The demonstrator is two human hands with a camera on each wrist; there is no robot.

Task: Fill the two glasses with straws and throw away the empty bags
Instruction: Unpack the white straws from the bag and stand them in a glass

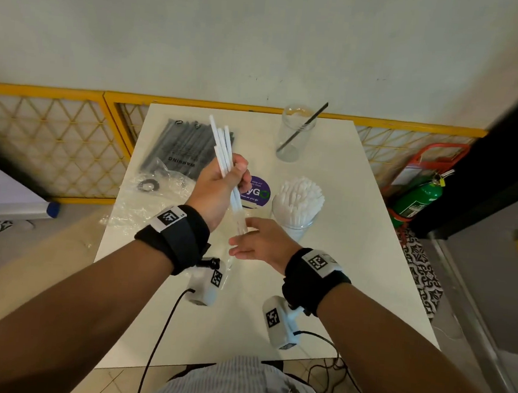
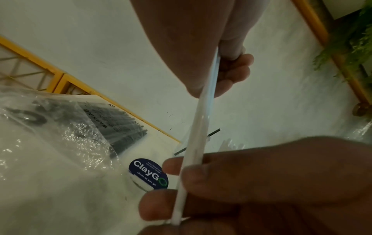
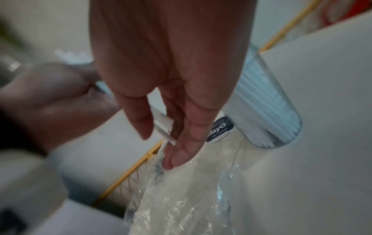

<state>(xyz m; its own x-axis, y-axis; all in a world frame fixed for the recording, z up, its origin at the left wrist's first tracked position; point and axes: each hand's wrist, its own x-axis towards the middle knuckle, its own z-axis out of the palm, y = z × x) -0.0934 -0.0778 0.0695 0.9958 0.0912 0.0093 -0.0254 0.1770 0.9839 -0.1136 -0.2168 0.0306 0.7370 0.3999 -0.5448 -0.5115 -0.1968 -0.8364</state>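
My left hand (image 1: 238, 170) grips several white straws (image 1: 224, 150) above the table, tilted, with their tops pointing away. Their lower ends reach my right hand (image 1: 242, 238), whose nearly straight fingers (image 3: 181, 143) touch them while the thumb lies loosely in front. The near glass (image 1: 297, 205) is packed with white straws. Only one black straw stands in the far glass (image 1: 295, 134). A clear bag of black straws (image 1: 184, 150) lies at the far left of the table. A crumpled clear bag (image 1: 145, 206) that looks empty lies in front of it.
The white table (image 1: 354, 266) carries a round blue sticker (image 1: 256, 193) between the hands and the near glass. A yellow lattice railing (image 1: 70, 138) runs behind and to the left. A green fire extinguisher (image 1: 419, 196) stands on the floor at the right.
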